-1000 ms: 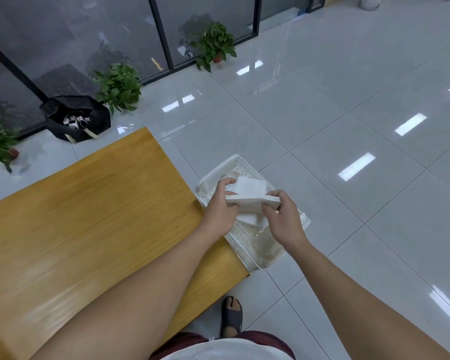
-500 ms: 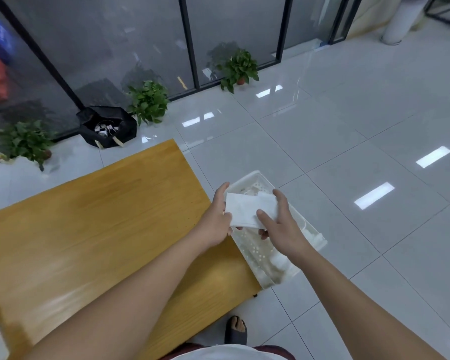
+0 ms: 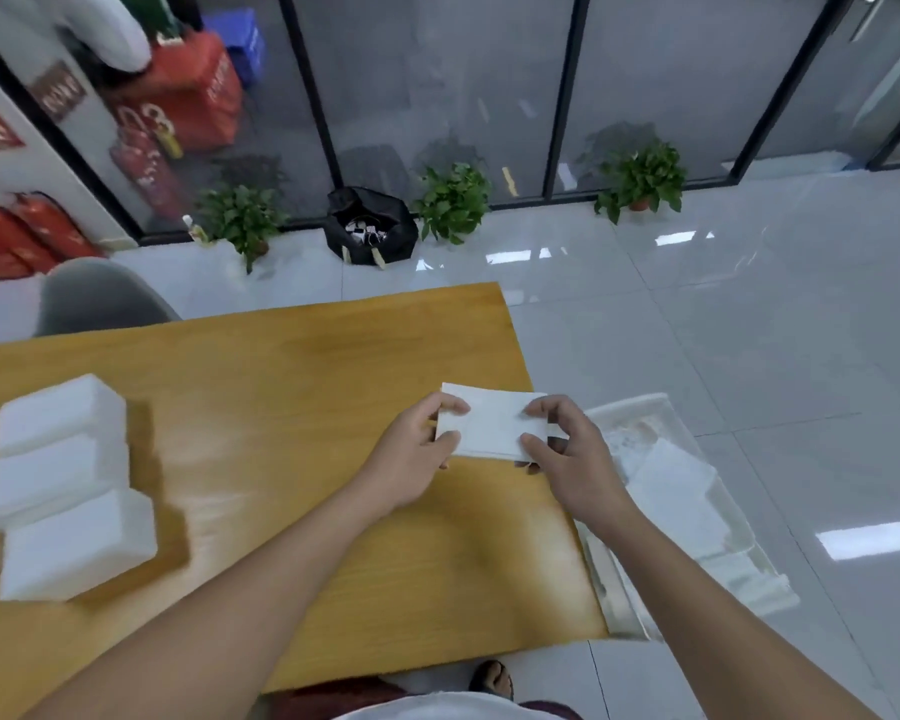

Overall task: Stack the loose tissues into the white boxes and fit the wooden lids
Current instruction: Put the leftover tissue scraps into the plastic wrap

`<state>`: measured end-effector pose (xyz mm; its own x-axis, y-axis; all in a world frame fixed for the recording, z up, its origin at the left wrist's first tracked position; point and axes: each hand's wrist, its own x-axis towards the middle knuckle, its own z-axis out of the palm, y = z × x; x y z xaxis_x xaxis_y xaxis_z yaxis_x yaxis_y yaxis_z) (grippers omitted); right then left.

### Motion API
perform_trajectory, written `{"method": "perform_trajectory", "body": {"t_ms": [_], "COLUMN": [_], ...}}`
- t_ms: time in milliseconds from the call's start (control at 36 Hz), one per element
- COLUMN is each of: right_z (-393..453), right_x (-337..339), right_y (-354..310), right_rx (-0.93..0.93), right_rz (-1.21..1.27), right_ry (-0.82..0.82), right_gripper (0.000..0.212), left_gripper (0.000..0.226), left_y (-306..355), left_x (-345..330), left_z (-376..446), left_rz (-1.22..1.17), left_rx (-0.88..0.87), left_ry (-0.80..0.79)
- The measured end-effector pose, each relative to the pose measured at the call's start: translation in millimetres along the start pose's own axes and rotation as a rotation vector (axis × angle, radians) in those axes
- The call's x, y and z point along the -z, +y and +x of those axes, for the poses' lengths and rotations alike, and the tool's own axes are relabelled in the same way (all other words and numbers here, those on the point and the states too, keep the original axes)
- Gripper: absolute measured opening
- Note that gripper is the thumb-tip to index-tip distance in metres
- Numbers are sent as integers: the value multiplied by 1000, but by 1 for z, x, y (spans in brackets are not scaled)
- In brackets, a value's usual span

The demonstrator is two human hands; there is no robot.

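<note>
Two hands hold one stack of tissues [image 3: 492,426] above the right end of the wooden table [image 3: 281,407]. The left hand [image 3: 414,452] pinches its left edge between thumb and curled fingers; the right hand [image 3: 567,454] pinches the right edge the same way. Three white boxes [image 3: 66,485] sit at the table's left. A white tray [image 3: 666,506] with more tissues lies just beside the table's right edge.

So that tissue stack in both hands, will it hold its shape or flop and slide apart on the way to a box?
The tissue stack looks flat and squared, pinched at each end by the left hand and the right hand, so it probably holds. It is likely light. Loose sheets may shift if one end is released.
</note>
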<state>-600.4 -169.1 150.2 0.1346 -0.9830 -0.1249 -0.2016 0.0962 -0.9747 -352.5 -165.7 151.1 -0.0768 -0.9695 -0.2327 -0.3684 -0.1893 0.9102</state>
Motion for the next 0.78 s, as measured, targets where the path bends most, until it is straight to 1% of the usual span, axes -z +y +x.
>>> {"method": "perform_trajectory", "body": {"t_ms": [139, 222, 278, 389, 472, 583, 778], "right_z": [23, 33, 37, 42, 45, 50, 62], "right_x": [-76, -134, -165, -249, -315, -400, -527], "right_y": [-19, -34, -43, -65, -80, -93, -94], "right_rx": [40, 62, 79, 99, 113, 112, 23], "right_rz": [-28, -42, -58, -71, -113, -146, -208], "right_ry": [-146, -251, -289, -374, -430, -454, -462], "right_gripper": [30, 29, 29, 33, 35, 36, 37], "left_gripper": [37, 44, 47, 43, 39, 35, 35], "left_y": [-30, -51, -61, -93, -120, -160, -225], "left_x": [75, 125, 150, 218, 271, 342, 443], "left_z": [-33, -61, -75, -110, -133, -156, -173], "left_rz": [-65, -129, -161, -201, -184, -167, -211], "left_rx": [47, 60, 67, 101, 139, 180, 231], "left_ry": [114, 210, 261, 347, 398, 437, 479]}}
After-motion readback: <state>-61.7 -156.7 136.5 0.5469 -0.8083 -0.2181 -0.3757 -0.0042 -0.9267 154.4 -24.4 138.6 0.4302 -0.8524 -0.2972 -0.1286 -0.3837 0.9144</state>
